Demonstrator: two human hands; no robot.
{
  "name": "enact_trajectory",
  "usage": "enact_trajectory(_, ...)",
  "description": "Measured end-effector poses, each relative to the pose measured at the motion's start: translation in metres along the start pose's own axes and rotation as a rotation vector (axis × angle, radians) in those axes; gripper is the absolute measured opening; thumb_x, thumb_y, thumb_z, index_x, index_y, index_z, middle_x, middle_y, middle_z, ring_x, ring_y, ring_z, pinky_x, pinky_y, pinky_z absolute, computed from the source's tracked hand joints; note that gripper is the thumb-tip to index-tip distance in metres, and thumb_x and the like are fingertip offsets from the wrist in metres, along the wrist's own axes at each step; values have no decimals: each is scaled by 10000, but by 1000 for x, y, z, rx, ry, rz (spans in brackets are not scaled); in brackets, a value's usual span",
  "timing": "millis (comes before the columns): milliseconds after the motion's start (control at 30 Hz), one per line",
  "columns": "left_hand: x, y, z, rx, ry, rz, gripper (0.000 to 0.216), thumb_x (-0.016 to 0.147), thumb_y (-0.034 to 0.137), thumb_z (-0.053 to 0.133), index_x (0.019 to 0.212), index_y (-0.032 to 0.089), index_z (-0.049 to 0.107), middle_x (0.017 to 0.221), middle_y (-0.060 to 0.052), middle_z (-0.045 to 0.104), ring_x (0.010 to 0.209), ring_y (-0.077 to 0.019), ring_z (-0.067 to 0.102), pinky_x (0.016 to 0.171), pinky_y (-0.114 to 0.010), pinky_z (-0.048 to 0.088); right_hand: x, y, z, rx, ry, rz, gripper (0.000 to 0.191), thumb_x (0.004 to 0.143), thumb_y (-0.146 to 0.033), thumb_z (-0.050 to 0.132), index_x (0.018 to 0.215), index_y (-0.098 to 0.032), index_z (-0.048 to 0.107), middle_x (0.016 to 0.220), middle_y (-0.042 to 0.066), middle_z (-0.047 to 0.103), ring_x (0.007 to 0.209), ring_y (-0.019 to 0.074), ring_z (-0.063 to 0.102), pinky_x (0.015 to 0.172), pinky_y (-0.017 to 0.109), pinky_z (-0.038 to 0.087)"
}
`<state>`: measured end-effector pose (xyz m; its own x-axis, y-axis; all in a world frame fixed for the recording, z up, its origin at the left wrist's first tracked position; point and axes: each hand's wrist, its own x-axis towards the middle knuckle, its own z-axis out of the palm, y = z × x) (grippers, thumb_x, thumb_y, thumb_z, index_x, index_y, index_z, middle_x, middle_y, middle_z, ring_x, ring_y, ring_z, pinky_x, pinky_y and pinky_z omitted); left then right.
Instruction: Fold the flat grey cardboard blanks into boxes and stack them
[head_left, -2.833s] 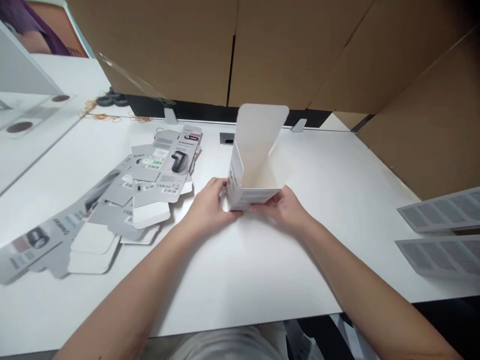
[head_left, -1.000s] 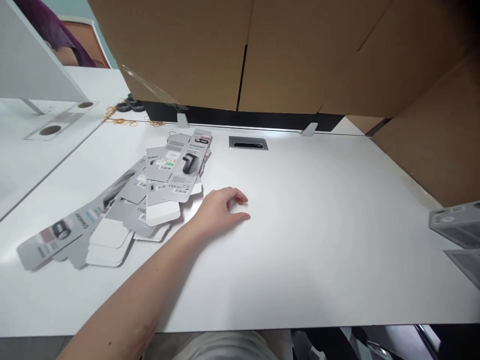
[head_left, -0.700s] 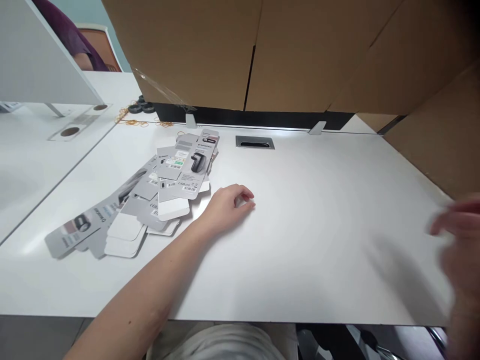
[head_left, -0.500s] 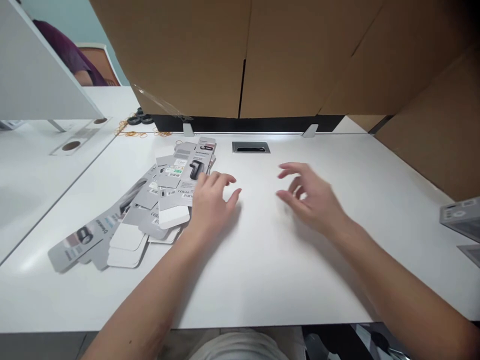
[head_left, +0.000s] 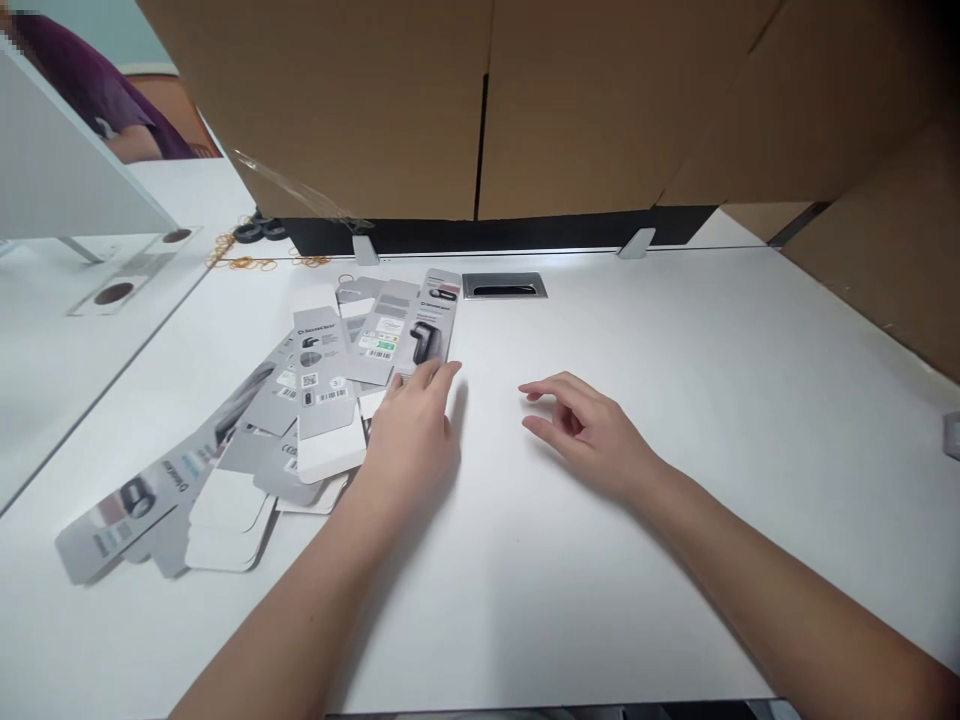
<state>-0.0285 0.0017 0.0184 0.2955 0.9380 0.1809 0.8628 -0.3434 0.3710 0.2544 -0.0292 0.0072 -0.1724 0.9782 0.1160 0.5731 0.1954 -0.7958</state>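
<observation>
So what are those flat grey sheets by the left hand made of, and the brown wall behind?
The flat sheets at the left hand: thin printed card, apparently; grey faces with slight sheen, plain white tabs, fold creases. The brown wall: looks like matte corrugated cardboard, with a panel seam and a strip of clear tape.

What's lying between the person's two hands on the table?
Nothing; the head view shows only bare white table between the left hand, which touches the flat cartons, and the right hand.

Bare forearms, bare left hand (head_left: 409,440) and right hand (head_left: 600,442), slender fingers (head_left: 546,391).
</observation>
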Motion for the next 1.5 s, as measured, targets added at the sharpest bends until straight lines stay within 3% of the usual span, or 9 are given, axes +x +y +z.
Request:
enact_trajectory(133, -4, 19, 6, -117, 62, 184, 735, 969, -73, 541, 1559, 292, 783, 1657, -74, 838, 1449, -325, 858, 1234, -501, 714, -1, -2, 2, 77, -21, 87, 480, 1175, -740, 722, 1392, -350, 900, 1253, 80, 896, 801, 249, 682, 829, 464, 620)
enact_trajectory(300, -8, 37, 21, -284, 302, 683, 480, 1168, 0, 545, 1441, 244, 855, 1524, -84, 909, 1504, -289, 850, 1323, -480, 696, -2, -3, 3, 301, -10, 169, 790, 1144, -988, 587, 909, -265, 800, 857, 53, 758, 800, 260, 694, 802, 420, 596)
enact_trajectory(467, -13, 53, 19, -377, 108, 913, 265, 1262, 234, 670, 1430, 326, 853, 1540, -50, 904, 1496, -258, 853, 1306, -476, 716, -1, -10, 8, 675, 58, 320, 645, 1034, -915, 857, 1093, -275, 802, 1016, 64, 857, 981, 316, 834, 901, 440, 688)
enact_trajectory(600, -15, 49, 14, -527, 321, 761, 717, 1079, 739, 900, 1663, 390, 671, 1691, -139, 785, 1581, -409, 778, 1501, -716, 468, 1, -11, 8, 739, 171, 274, 620, 1003, -848, 930, 1274, -304, 806, 1227, 80, 912, 1160, 344, 880, 996, 466, 734)
enact_trajectory(733, -6, 34, 11, -842, 576, 243, 828, 1115, 918, 683, 1755, 422, 508, 1798, -140, 608, 1750, -435, 583, 1506, -689, 429, 0, -11, 3, 747, 177, 267, 661, 1017, -871, 895, 1396, -343, 773, 1294, 75, 914, 1097, 324, 897, 894, 449, 761)
enact_trajectory(900, 6, 36, 4, -1681, -4, -232, 996, 1033, 1075, 611, 1697, 334, 660, 1601, -180, 794, 1689, -519, 650, 1361, -719, 583, -5, -17, 3, 935, -29, 301, 689, 1021, -805, 972, 1468, -305, 817, 1146, 67, 924, 901, 240, 883, 751, 327, 716)
enact_trajectory(1000, 5, 45, 3, -1893, -274, -211, 1053, 961, 1086, 722, 1713, 349, 688, 1587, -173, 829, 1681, -572, 655, 1317, -788, 603, -8, -18, 8, 1026, -216, 310, 631, 1035, -724, 1007, 1466, -295, 840, 1120, 56, 919, 857, 204, 869, 747, 294, 705)
enact_trajectory(1167, -2, 41, 13, -2022, -451, -157, 1316, 678, 1169, 875, 1694, 350, 702, 1722, -196, 761, 1743, -623, 569, 1355, -817, 563, -10, -21, 16, 1118, -383, 330, 594, 1063, -655, 1014, 1508, -298, 849, 1221, 52, 900, 993, 187, 868, 851, 276, 696)
enact_trajectory(1500, -7, 37, 12, -2011, -355, -51, 1047, 718, 1042, 988, 1498, 364, 818, 1687, -143, 792, 1825, -576, 476, 1417, -818, 488, -7, -15, 27, 1117, -405, 374, 629, 1023, -710, 1034, 1452, -284, 862, 1196, 50, 906, 976, 183, 860, 897, 283, 691)
